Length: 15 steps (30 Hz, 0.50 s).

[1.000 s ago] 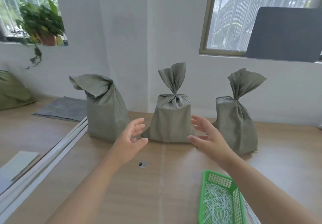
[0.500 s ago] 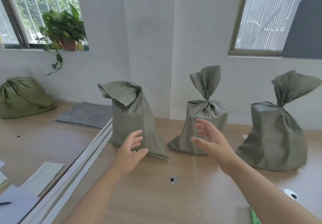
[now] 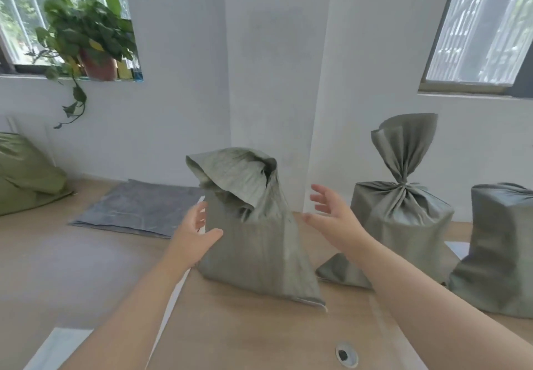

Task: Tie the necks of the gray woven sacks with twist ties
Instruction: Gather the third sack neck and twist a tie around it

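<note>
Gray woven sacks, three in all, stand upright in a row on a pale wood-grain table against a white wall.

At the far left, apart from the row, a slumped olive-green sack with soft folds lies by the wall. Above it, one leafy potted plant in a reddish-brown pot sits on the window sill, with a vine trailing down. A flat gray sheet of the same coarse weave lies folded and smooth on the wood. A white paper shows at the bottom left corner.

The left hand is relaxed and open at the left flank of the untied sack. Its thumb lies spread across the front face and its fingers reach round the side; I cannot tell how firmly it presses. This sack is blocky below, and its loose mouth flops forward in a wide crumpled hood.

The right hand hangs in the air just right of that neck, fingers fanned out and apart from the cloth, holding nothing.

Next stands the tied sack, pinched to a narrow waist with pleats radiating from it and a fan of fabric above. The third sack is cut off by the right edge, with gathered folds at its top.

One round metal-rimmed grommet is set in the tabletop near the bottom.
</note>
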### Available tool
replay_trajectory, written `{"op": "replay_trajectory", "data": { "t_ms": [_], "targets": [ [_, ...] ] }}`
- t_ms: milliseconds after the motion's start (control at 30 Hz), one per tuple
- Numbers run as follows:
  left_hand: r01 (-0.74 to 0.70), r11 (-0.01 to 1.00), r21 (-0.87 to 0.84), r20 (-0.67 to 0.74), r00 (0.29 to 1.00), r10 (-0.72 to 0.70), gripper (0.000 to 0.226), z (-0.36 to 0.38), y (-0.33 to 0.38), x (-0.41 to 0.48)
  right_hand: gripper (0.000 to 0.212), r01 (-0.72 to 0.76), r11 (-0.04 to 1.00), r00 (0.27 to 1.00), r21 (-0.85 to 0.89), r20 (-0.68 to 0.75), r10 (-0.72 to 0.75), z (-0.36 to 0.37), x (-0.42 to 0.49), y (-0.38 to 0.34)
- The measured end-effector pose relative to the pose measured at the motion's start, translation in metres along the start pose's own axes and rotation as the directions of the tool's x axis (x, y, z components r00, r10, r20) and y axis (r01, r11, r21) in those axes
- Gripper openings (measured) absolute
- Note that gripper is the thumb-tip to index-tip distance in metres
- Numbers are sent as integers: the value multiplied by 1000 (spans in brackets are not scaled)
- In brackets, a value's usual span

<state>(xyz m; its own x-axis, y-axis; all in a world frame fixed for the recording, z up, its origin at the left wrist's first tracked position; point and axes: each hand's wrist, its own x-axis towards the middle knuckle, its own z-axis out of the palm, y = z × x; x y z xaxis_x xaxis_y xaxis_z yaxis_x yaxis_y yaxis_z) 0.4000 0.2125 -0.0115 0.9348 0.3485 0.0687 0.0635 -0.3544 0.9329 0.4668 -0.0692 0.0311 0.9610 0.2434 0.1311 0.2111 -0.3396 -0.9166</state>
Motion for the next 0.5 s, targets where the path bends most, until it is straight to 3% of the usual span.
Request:
{"op": "replay_trajectory", "data": {
  "t_ms": [200,400,500],
  "targets": [
    [-134,990,52,-51,989,137,61,-2,-1,68,78,-20,997,999,-80,23,22,43,71,15],
    [-196,979,50,50,980,193,35,6,-1,112,87,-38,990,999,-134,-16,36,72,109,36],
    [-186,982,32,70,981,183,41,14,3,117,89,-73,990,997,-120,-11,72,81,115,46]
  ]
}}
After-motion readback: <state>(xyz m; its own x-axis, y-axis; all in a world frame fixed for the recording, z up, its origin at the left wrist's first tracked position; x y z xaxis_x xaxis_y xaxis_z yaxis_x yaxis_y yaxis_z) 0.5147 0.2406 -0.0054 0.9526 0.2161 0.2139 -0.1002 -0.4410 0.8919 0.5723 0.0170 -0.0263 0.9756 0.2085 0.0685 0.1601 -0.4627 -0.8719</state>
